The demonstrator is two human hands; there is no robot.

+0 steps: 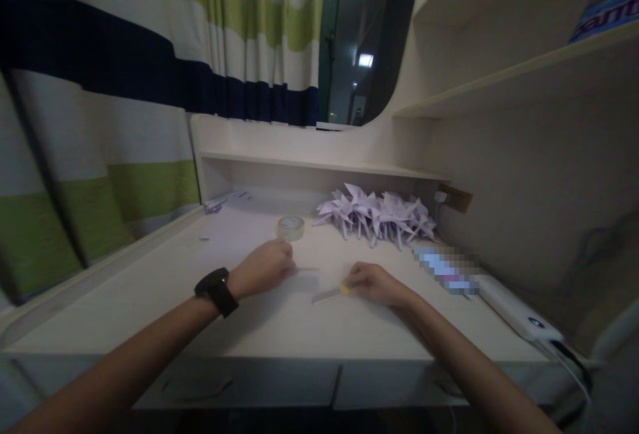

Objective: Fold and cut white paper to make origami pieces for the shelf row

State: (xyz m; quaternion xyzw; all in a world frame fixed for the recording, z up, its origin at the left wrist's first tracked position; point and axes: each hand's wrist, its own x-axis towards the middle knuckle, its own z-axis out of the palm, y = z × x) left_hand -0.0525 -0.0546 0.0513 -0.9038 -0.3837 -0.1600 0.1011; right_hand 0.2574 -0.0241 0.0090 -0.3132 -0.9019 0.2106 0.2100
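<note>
Over the pale desk (279, 327), my left hand (267, 266), with a dark watch on its wrist, is closed on a thin pale strip (306, 269) that sticks out to the right. To its right, my right hand (375, 282) grips a utility knife (329, 297); its long blade points left and a bit of yellow shows at the fingers. The blade lies close to the desktop, apart from the strip. Behind my left hand stands a roll of clear tape (291, 228). White paper sheets (234, 231) lie to the left of the roll.
A pile of folded paper pinwheels (374, 214) sits at the back right. A blurred-out phone-like thing (444, 269) and a white power strip (516, 311) with cables lie along the right side. Overhead right, a shelf (519, 81) holds a bottle (612, 4). A striped curtain (124, 121) hangs left.
</note>
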